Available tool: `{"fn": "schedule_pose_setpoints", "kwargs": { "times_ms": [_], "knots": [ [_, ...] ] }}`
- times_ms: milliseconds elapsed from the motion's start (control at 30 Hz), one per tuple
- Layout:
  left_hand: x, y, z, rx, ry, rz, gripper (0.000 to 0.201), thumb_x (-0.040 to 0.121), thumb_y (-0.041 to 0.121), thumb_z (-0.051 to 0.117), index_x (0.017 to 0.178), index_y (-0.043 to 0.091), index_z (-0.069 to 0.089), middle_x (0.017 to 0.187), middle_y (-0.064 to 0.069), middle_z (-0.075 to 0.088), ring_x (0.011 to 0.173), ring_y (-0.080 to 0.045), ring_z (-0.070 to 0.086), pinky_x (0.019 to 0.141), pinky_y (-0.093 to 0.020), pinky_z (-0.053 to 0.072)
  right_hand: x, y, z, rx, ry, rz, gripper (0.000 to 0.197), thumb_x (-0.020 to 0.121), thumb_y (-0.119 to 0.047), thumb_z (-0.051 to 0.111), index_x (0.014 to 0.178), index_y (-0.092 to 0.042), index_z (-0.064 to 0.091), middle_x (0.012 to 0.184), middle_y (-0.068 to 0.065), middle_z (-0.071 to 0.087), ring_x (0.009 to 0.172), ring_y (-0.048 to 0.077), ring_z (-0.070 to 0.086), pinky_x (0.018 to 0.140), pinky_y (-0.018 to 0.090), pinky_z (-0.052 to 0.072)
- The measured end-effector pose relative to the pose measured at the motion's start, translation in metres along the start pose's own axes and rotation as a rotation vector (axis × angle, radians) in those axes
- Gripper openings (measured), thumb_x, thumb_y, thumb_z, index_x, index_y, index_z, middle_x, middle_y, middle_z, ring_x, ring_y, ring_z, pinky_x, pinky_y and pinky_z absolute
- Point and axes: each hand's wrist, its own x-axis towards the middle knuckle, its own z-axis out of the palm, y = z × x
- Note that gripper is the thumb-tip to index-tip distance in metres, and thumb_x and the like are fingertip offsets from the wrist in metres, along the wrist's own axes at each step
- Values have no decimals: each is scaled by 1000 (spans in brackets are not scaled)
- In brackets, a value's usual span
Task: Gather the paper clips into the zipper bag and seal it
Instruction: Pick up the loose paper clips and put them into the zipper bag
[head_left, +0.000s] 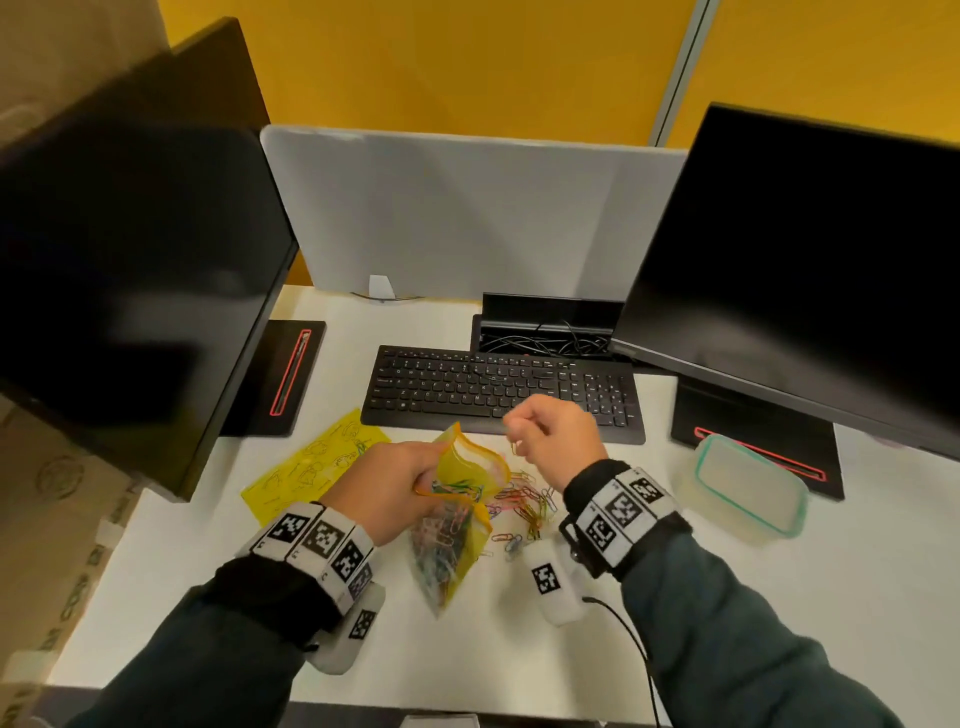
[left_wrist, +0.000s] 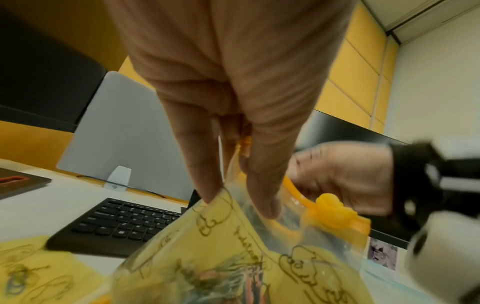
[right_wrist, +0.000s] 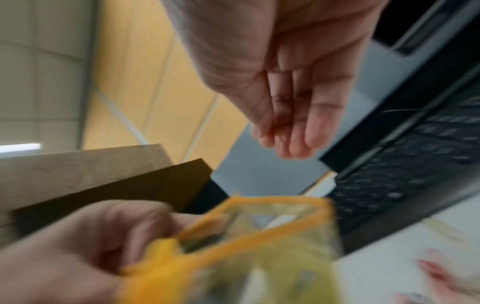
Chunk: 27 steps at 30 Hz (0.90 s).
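— What has the left hand (head_left: 393, 480) got?
— It pinches the open zipper bag's (head_left: 457, 519) rim above the bench (head_left: 727, 597).
— The right hand (head_left: 553, 434)?
— Fingertips pinch one paper clip (head_left: 516, 447) over the loose paper clips (head_left: 527, 506).

We see a white counter (head_left: 218, 545). On it lie a black keyboard (head_left: 498, 389), a yellow sheet (head_left: 311, 462) with drawings, a pile of colored paper clips (head_left: 527, 506), a clear box (head_left: 748, 486) with a green-edged lid, and two screen stands.
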Motion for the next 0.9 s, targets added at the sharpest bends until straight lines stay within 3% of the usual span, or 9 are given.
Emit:
{"fn": "schedule_pose_setpoints", "kwargs": {
  "times_ms": [100, 167, 233, 333, 433, 500, 633, 800, 900],
  "knots": [
    [-7, -4, -5, -8, 41, -36, 23, 68, 14, 77, 71, 2, 57, 89, -4, 68, 68, -4, 54, 77, -33, 50, 4, 41, 4, -341, -147, 119, 33, 87, -3, 51, 116, -17, 58, 113, 6, 63, 104, 24, 60, 95, 40, 49],
    [-12, -6, -9, -28, 68, -57, 29, 67, 15, 77, 61, 6, 50, 94, -5, 69, 75, -14, 60, 78, -41, 50, 4, 66, 16, -562, -366, 97, 52, 88, -6, 52, 136, -21, 39, 142, 8, 42, 126, 27, 45, 107, 39, 39],
    [-15, -9, -12, -29, 62, -67, 38, 68, 20, 78, 55, 16, 42, 84, -2, 65, 79, -17, 60, 77, -41, 49, 6, 80, 26, -720, -495, 4, 61, 90, -12, 51, 143, -27, 24, 155, 5, 20, 134, 31, 32, 111, 43, 33],
    [-19, -9, -12, 123, -29, -115, 36, 73, 31, 72, 55, 26, 40, 77, 2, 53, 73, -18, 51, 74, -37, 47, 19, 83, 31, -847, -605, -59, 78, 86, -8, 55, 146, -32, 11, 158, -1, 1, 137, 35, 22, 109, 50, 33],
    [-22, -8, -9, 170, -66, -148, 34, 77, 28, 68, 57, 28, 41, 78, 1, 53, 74, -18, 50, 72, -32, 44, 29, 78, 33, -920, -663, -83, 86, 82, -8, 61, 147, -28, 8, 158, 0, -1, 139, 36, 18, 111, 49, 32],
    [-24, -7, -10, 148, -43, -134, 39, 77, 25, 68, 54, 29, 37, 75, 1, 53, 70, -16, 49, 69, -31, 42, 30, 79, 34, -911, -650, -91, 76, 85, -9, 58, 146, -21, 15, 158, 4, 9, 139, 34, 20, 112, 45, 30],
    [-27, -9, -19, -18, 135, -93, 38, 74, 24, 74, 55, 27, 41, 70, 3, 54, 62, -11, 50, 64, -30, 42, 21, 91, 26, -749, -478, -121, 44, 90, -20, 53, 133, -15, 44, 136, 10, 47, 121, 26, 47, 105, 36, 39],
    [-36, -27, -10, -29, 50, -204, 38, 69, 24, 77, 54, 22, 42, 73, -4, 60, 64, -15, 51, 64, -29, 42, 2, 105, 14, -634, -480, 23, 88, 76, -41, 70, 145, -21, 20, 155, 4, 18, 141, 24, 21, 115, 40, 23],
    [-36, -25, -2, -71, 68, -205, 35, 68, 27, 78, 56, 21, 45, 70, -2, 58, 59, -14, 47, 61, -28, 40, -3, 103, 22, -707, -545, 27, 93, 70, -36, 76, 144, -23, 22, 153, 3, 22, 139, 24, 21, 115, 41, 26]
  ]
}}
